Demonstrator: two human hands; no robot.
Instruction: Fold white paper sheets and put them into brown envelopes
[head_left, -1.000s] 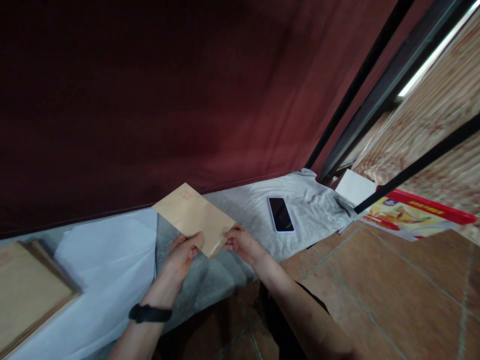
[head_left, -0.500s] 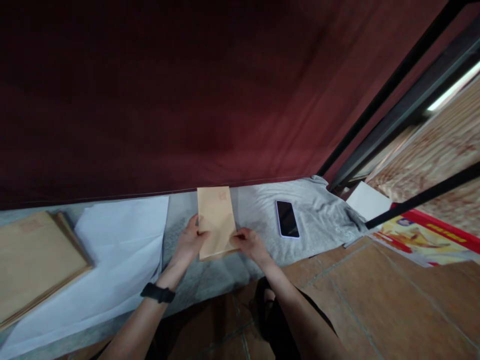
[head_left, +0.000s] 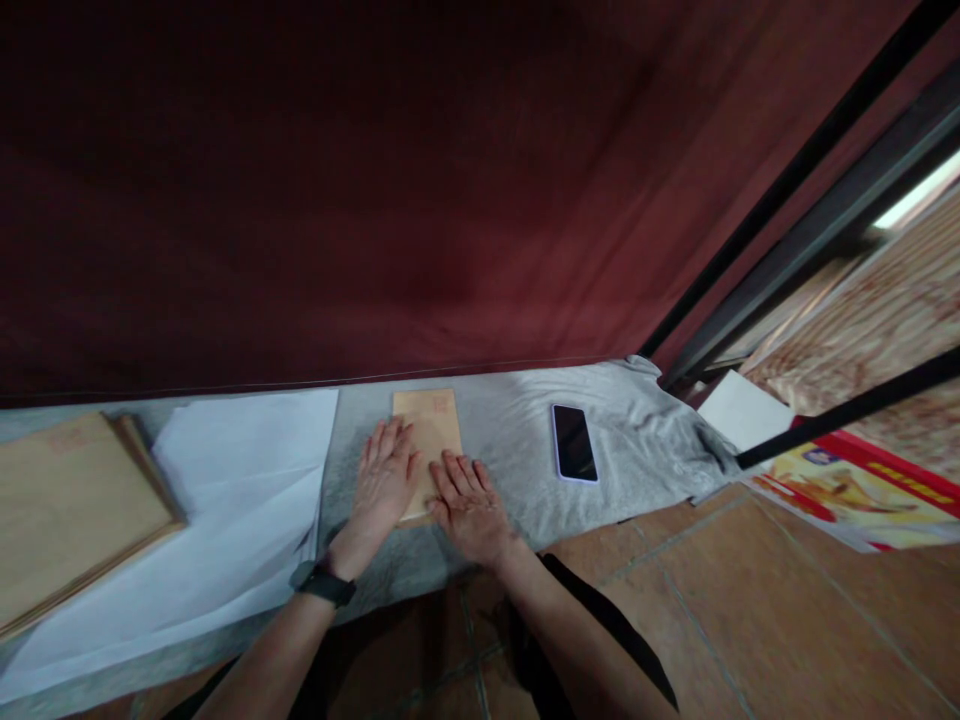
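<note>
A small tan paper envelope with a faint red print near its upper right corner lies on the grey cloth. My left hand rests flat over its left side, fingers stretched out. Over its lower right part lies my right hand, palm down with the fingers apart. Both hands cover much of the envelope's lower half. A dark watch is on my left wrist.
To the left lie white paper sheets, with a stack of larger tan envelopes on them. A phone is to the right. Beyond stand black bars and a red and yellow printed box. Dark red fabric hangs behind.
Both hands have let go of the envelope's side edges and now lie flat on top of it. The envelope has come to lie slightly lower in view.
</note>
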